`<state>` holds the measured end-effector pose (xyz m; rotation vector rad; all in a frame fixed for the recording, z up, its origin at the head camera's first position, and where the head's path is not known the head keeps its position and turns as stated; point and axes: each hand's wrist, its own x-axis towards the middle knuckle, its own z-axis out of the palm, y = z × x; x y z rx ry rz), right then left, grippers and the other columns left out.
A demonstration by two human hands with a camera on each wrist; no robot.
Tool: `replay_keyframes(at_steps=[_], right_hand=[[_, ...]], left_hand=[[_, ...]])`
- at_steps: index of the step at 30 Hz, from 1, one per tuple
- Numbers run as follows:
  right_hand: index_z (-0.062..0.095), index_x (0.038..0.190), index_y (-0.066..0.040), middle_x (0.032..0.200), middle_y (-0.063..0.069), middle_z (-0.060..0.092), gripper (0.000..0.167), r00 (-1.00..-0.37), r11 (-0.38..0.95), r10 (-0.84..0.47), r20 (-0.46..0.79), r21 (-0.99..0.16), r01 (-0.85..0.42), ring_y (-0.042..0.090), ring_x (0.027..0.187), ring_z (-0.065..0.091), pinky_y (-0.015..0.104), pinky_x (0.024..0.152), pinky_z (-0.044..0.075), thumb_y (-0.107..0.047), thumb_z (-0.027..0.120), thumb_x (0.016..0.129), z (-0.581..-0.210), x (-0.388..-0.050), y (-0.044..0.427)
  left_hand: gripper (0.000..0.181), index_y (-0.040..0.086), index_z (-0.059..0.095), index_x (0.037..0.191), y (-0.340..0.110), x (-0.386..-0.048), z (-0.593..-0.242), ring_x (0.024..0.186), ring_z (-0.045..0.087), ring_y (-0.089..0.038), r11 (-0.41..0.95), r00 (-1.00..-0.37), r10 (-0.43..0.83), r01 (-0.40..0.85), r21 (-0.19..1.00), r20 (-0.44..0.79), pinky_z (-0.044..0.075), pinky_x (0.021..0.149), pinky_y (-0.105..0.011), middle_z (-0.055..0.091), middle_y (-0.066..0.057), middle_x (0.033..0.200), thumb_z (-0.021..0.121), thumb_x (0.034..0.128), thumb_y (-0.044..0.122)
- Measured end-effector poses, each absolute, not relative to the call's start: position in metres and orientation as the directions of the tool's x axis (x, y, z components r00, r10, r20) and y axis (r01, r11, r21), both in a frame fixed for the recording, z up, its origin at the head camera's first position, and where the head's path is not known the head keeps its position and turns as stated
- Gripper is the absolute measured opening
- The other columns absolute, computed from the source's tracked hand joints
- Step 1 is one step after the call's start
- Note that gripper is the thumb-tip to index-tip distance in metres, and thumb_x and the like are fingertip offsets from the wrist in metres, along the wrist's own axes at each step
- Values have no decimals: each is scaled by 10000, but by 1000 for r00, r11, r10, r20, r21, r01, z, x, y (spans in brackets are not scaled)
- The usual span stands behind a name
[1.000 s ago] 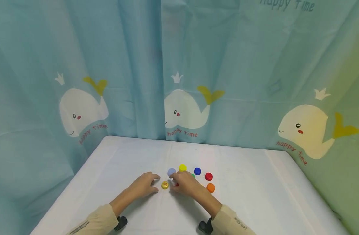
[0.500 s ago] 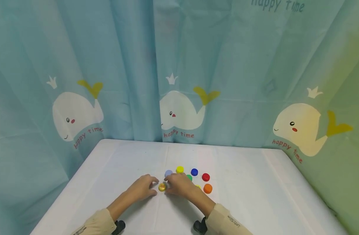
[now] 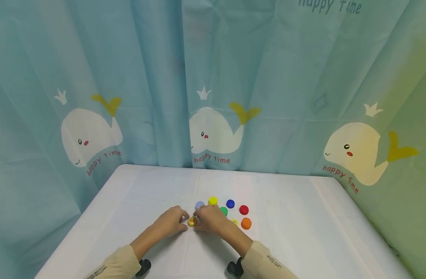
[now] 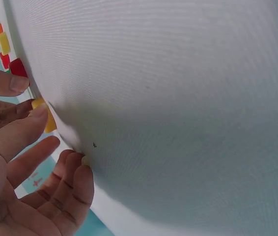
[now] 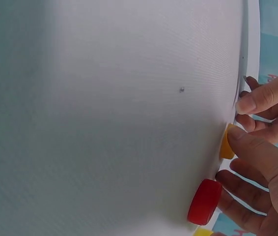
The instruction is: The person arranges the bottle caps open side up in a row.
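Observation:
A golden-yellow bottle cap [image 3: 191,221] with a print on top lies on the white table between both hands. My right hand [image 3: 210,219] pinches its right side with thumb and index finger; in the right wrist view the thumb lies against the yellow cap [image 5: 226,143]. Just left of the cap, my left hand [image 3: 169,222] has thumb and fingers spread and loosely bent. A gap shows between the left thumb and the cap in the right wrist view. A red cap [image 5: 204,201] stands beside the right hand's fingers, hidden under that hand in the head view.
Behind and right of the right hand lie more caps: pale blue [image 3: 200,205], yellow [image 3: 213,200], green [image 3: 224,211], dark blue [image 3: 230,204], red [image 3: 244,209] and orange [image 3: 246,223]. A printed yellow cap [image 3: 235,222] is partly covered by the wrist. A blue whale curtain [image 3: 164,77] hangs behind the table.
The right hand has moved left onto the golden-yellow cap, and the left hand has come slightly nearer. The print on the cap has turned. The head view has shifted a little.

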<state>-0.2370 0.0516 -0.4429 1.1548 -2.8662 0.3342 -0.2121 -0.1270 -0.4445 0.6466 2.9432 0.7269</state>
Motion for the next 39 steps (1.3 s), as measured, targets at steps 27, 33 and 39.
replay_keyframes(at_steps=[27, 33, 39], right_hand=[[750, 957, -135, 747, -76, 557, 249, -699, 692, -689, 192, -112, -713, 42, 638, 426, 152, 573, 376, -293, 792, 769, -449, -243, 43], [747, 963, -144, 765, -67, 581, 228, -713, 705, -677, 180, -118, -699, 44, 648, 447, 176, 602, 399, -291, 773, 790, -449, -244, 42], [747, 941, -163, 761, -76, 560, 208, -732, 728, -664, 152, -96, -679, 47, 646, 451, 199, 598, 406, -307, 767, 792, -453, -242, 38]], left_hand=[[274, 51, 687, 965, -124, -219, -444, 674, 448, -141, 814, -913, 406, 385, 436, 47, 419, 615, -328, 507, -18, 780, 807, 725, 108], [274, 38, 695, 960, -124, -220, -444, 677, 444, -141, 808, -910, 413, 386, 445, 39, 413, 611, -316, 498, -21, 779, 809, 726, 121], [284, 30, 694, 942, -129, -215, -446, 682, 461, -144, 791, -897, 438, 419, 445, 65, 425, 612, -328, 522, -30, 784, 812, 726, 172]])
